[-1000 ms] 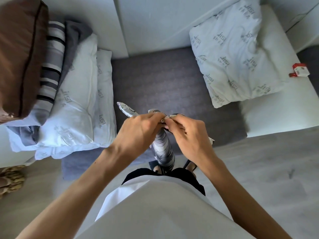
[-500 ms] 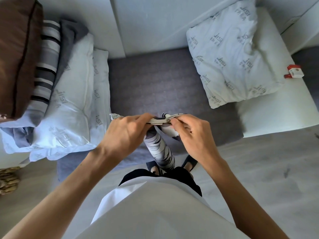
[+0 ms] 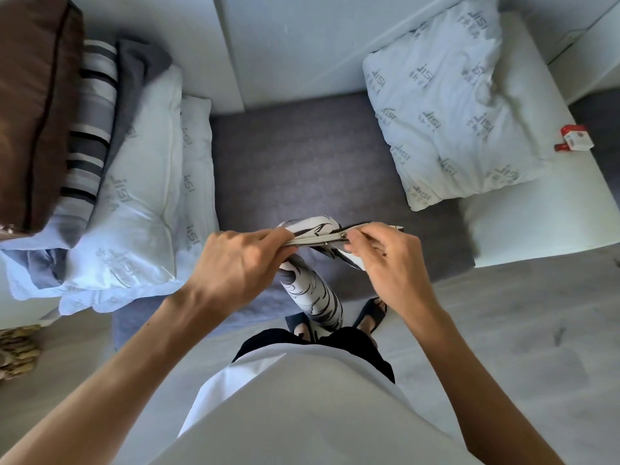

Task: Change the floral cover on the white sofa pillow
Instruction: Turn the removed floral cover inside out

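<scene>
The left hand (image 3: pixel 235 263) has its grip clamped on the zipper edge of the black-and-white patterned fabric cover (image 3: pixel 312 290); the right hand (image 3: pixel 385 256) pinches the small metal zipper pull (image 3: pixel 343 235) on the same edge. The cover hangs in front of the grey sofa seat (image 3: pixel 302 156), above its front edge. A white printed pillow (image 3: pixel 456 105) lies at the seat's right edge.
</scene>
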